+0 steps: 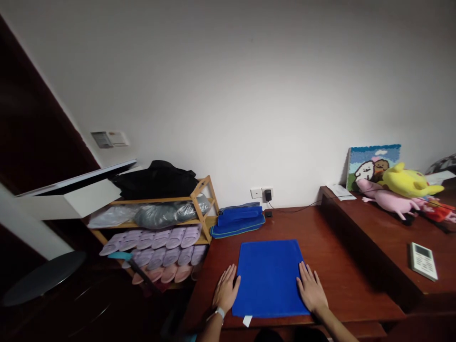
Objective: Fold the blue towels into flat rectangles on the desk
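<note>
A blue cloth (270,280) lies spread flat on the reddish-brown wooden table (351,280), with a small white tag (247,321) at its near left edge. My left hand (227,288) rests palm down at the cloth's left edge, fingers stretched out. On the opposite side, my right hand (312,288) lies flat at the right edge, its fingers slightly spread. Neither hand grips anything. Farther back on the table, against the wall, sits a folded blue cloth bundle (238,219).
Left of the table stands a wooden rack (204,209) with several slippers (174,237) and a black bag (158,179). A plugged-in black adapter (268,194) trails a cable. On the raised right surface lie a white remote-like device (423,261) and plush toys (406,180).
</note>
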